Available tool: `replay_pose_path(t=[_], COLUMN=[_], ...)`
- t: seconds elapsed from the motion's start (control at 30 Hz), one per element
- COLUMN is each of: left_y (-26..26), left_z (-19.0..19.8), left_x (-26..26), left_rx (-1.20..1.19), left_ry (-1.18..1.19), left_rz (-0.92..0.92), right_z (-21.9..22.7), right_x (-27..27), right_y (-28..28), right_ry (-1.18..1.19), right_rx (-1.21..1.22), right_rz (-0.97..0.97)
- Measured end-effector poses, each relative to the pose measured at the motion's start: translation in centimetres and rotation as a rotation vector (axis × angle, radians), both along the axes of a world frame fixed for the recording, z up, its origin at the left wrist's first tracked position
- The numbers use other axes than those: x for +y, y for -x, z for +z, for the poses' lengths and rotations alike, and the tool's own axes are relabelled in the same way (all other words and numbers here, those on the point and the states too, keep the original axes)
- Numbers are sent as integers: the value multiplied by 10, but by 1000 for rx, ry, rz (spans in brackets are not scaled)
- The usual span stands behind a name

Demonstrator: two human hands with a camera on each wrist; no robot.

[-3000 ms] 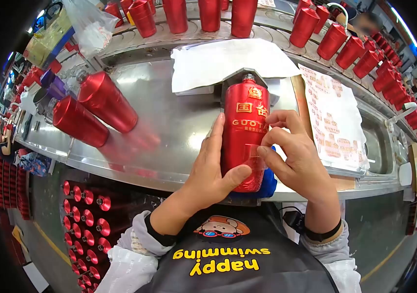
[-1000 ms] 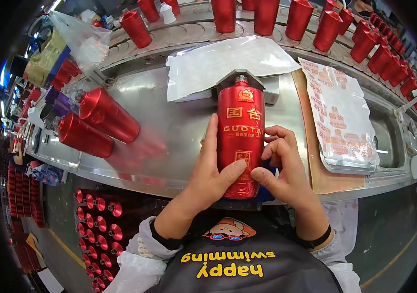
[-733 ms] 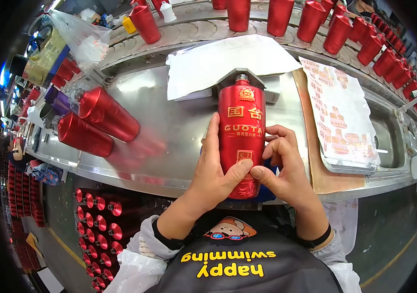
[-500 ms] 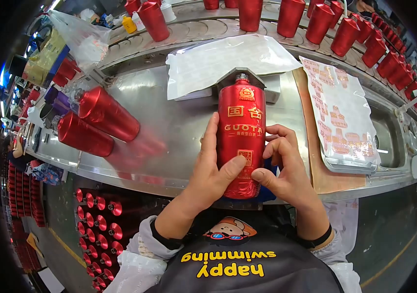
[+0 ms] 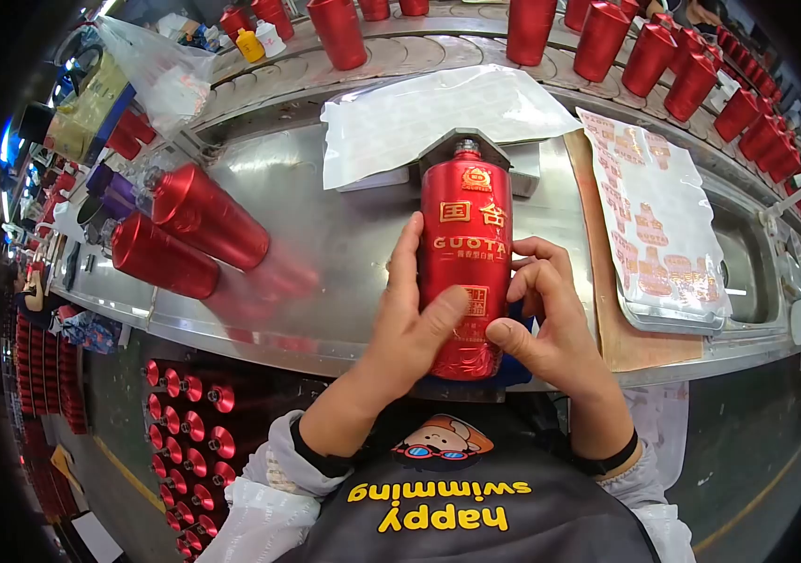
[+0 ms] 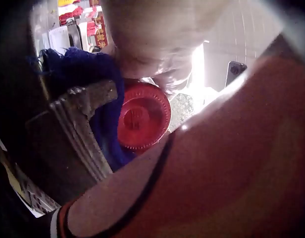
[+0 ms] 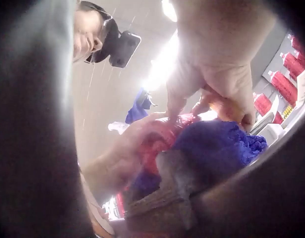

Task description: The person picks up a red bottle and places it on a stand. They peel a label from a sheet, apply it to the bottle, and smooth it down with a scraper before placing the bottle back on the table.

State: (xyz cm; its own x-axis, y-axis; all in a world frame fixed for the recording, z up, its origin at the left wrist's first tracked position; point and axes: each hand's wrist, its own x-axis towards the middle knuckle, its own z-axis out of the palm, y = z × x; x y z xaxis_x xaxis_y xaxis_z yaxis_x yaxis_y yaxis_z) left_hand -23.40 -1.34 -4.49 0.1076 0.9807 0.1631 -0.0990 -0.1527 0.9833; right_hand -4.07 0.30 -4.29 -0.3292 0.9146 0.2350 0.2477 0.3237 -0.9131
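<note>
A red bottle (image 5: 466, 267) with gold lettering lies face up, its neck at a dark angular rest (image 5: 438, 150). Along its left side are the fingers of the left hand (image 5: 410, 328), the thumb lying over the square gold label on the lower front. The right hand (image 5: 555, 328) has bent fingers against the right side and its thumb at the lower right edge. In the left wrist view the round bottle base (image 6: 142, 119) shows beside a blue cloth (image 6: 105, 99). The right wrist view shows fingers of both hands around the bottle (image 7: 160, 144) above blue cloth (image 7: 212, 144).
Two red bottles (image 5: 208, 216) stand at the left on the metal table (image 5: 316, 281). A white sheet (image 5: 438, 113) lies behind, and a sticker sheet (image 5: 649, 225) lies at the right near a sink (image 5: 743, 272). More red bottles (image 5: 335, 33) stand along the conveyor.
The right hand has gone from a pinch over the bottle's lower front to its right side. The left thumb has moved up onto the square label. Bottles on the conveyor have shifted right.
</note>
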Motion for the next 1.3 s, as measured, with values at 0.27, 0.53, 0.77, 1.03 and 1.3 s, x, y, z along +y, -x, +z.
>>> replay_pose_path(t=[0.27, 0.53, 0.77, 1.03, 1.3], left_y=[5, 9, 7, 9, 7], left_z=[-1, -7, -6, -8, -10], left_x=[-1, 1, -1, 0, 0], left_rx=[-23, -16, -10, 14, 69], left_ry=[-15, 0, -14, -22, -68], left_rz=[-18, -43, -31, -25, 4], right_z=[3, 0, -2, 1, 1], right_x=[1, 3, 4, 4, 3], right_y=[20, 15, 25, 19, 24], right_ry=[-93, -64, -197, -71, -119], right_rx=[-75, -36, -91, -38, -21], right_rz=[-147, -114, -192, -141, -168])
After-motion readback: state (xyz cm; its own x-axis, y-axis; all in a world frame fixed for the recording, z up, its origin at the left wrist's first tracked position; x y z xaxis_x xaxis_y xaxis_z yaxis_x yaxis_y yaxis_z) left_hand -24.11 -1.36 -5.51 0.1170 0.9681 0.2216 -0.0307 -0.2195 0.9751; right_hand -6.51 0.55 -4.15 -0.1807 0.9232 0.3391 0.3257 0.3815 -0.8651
